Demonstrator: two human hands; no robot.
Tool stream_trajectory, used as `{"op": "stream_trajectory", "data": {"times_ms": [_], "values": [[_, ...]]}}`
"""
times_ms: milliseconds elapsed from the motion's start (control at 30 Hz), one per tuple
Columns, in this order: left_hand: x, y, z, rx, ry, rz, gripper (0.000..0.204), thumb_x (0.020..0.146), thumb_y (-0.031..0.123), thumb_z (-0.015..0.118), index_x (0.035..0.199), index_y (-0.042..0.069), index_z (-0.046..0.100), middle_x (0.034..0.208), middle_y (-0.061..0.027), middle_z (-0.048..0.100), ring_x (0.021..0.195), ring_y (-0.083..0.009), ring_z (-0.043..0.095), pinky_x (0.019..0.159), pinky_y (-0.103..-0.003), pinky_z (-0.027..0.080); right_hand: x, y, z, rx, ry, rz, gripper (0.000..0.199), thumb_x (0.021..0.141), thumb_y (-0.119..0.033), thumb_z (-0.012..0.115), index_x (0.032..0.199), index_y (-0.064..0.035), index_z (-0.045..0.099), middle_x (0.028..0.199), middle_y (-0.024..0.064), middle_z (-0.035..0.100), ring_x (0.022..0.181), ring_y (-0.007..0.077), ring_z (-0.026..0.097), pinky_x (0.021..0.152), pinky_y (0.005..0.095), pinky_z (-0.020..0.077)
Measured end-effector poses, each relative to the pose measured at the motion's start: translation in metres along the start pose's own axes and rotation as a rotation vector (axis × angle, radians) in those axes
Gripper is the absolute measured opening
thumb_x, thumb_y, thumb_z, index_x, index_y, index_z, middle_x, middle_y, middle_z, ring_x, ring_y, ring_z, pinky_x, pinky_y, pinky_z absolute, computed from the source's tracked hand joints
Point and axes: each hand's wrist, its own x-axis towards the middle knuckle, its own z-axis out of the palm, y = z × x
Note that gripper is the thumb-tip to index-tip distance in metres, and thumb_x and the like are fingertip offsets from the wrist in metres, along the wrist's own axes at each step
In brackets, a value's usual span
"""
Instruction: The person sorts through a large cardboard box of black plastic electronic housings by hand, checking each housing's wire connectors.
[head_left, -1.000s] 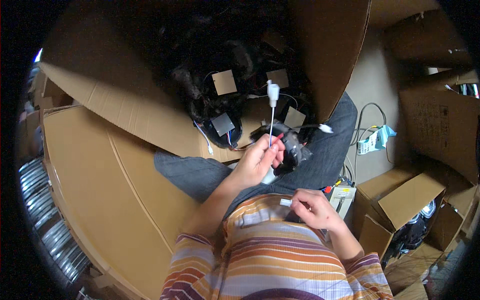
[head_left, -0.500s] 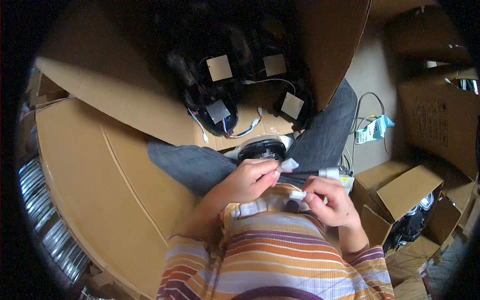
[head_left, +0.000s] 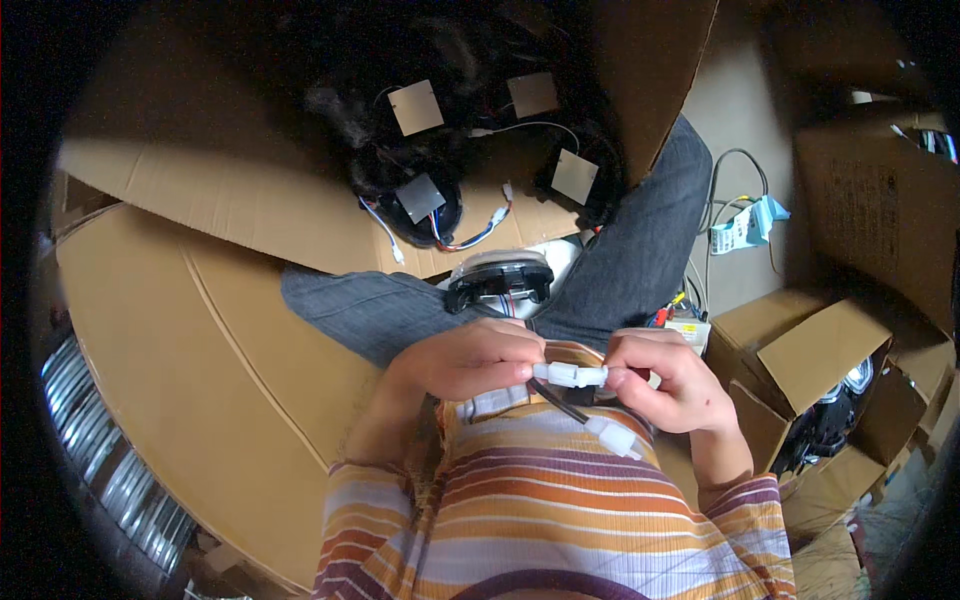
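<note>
Left hand (head_left: 470,358): thumb and forefinger pinched on the left end of a white connector pair (head_left: 570,375), other fingers curled. Right hand (head_left: 668,378): thumb and index finger pinching the right end, remaining fingers folded in. The pair sits end to end between the two hands, in front of the striped shirt (head_left: 560,510); can't tell if it's fully seated. A second white connector (head_left: 612,437) hangs below it on a black cable (head_left: 560,402), touched by neither hand as far as I can see. Round black unit (head_left: 500,282) with a clear rim lies between the jeans legs (head_left: 650,240), thin coloured wires coming out its near side. Writing: blue-and-white tag (head_left: 745,232) by the floor cables (head_left: 712,200) carries small print, too small to read; right-hand carton wall (head_left: 858,215) has dark printing, faint; pale device (head_left: 690,335) by the right knee has a yellow-and-white label, unreadable. Counts: 2 hands, 1 round unit at the lap, 4 square metal plates (head_left: 415,107) visible on the dark units inside the big cardboard box (head_left: 230,205), 1 small carton (head_left: 822,352) at right with black clear-lensed parts (head_left: 850,385), number unclear.
</note>
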Motion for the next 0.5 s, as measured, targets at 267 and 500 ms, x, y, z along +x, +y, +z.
{"op": "stream_trajectory", "data": {"times_ms": [267,500], "values": [[-0.002,-0.001,0.004,-0.059,-0.053,-0.09,0.019,0.078,0.015,0.04,0.073,-0.001,0.049,0.069,-0.0132,0.047,0.066,-0.0283,0.044,0.062,-0.034,0.033,-0.001,0.007,0.005,-0.149,-0.045,-0.035,0.009,0.071,-0.007,0.046,0.065,-0.0003,0.047,0.059,0.0116,0.047,0.057,0.0276,0.049,0.051,0.0326,0.0383],[0.001,0.005,0.004,-0.051,0.074,-0.276,0.016,0.076,0.013,0.046,0.077,-0.002,0.051,0.071,-0.0095,0.05,0.064,-0.0213,0.048,0.058,-0.029,0.036,-0.008,0.007,-0.012,-0.088,0.113,0.047,0.009,0.071,-0.005,0.045,0.064,-0.0001,0.046,0.058,0.0085,0.046,0.051,0.0201,0.047,0.047,0.0278,0.0359]]}}
